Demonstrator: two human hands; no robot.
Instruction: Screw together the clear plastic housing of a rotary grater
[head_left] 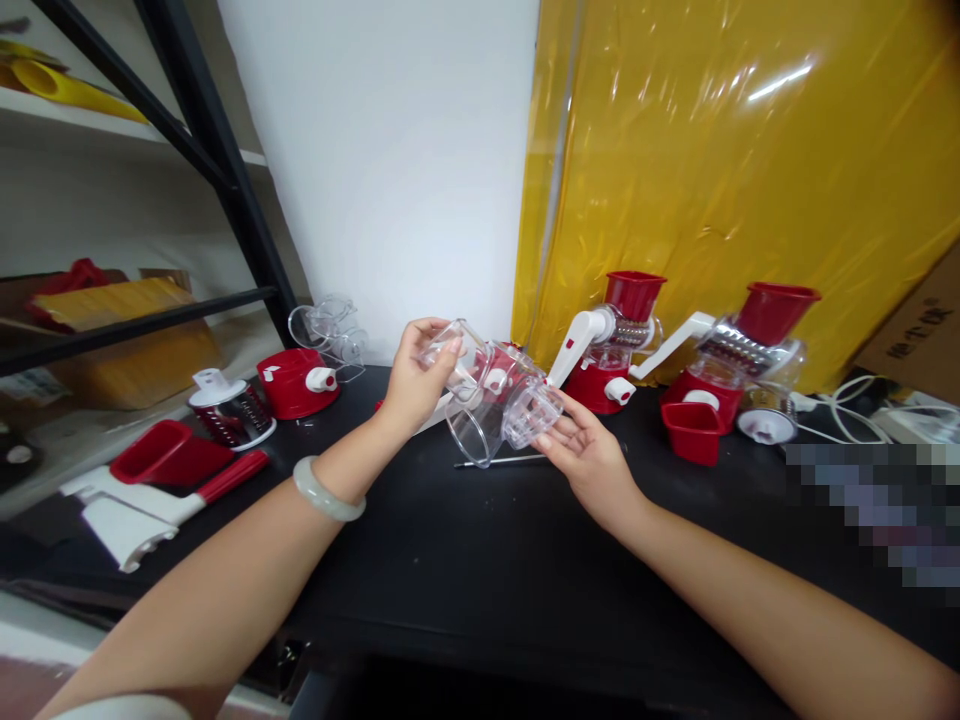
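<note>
A clear plastic rotary-grater housing (474,432) is held up between both my hands above the black table. My left hand (418,378), with a pale bangle on its wrist, is closed around the upper left tube, thumb across the front. The fingers of my right hand (589,455) grip the ribbed right end (531,412) from below. An open round rim hangs down in the middle. Behind the housing, partly seen through it, is a red part with a white knob (495,378). A thin rod (510,461) lies on the table below.
Left on the table (450,590) are a red base (298,385), another clear housing (330,330), a grating drum (231,410), a red hopper (169,452) and a white crank handle (127,515). Two assembled graters (634,295) (772,315), a red pusher (691,432) and white cables (847,410) stand right.
</note>
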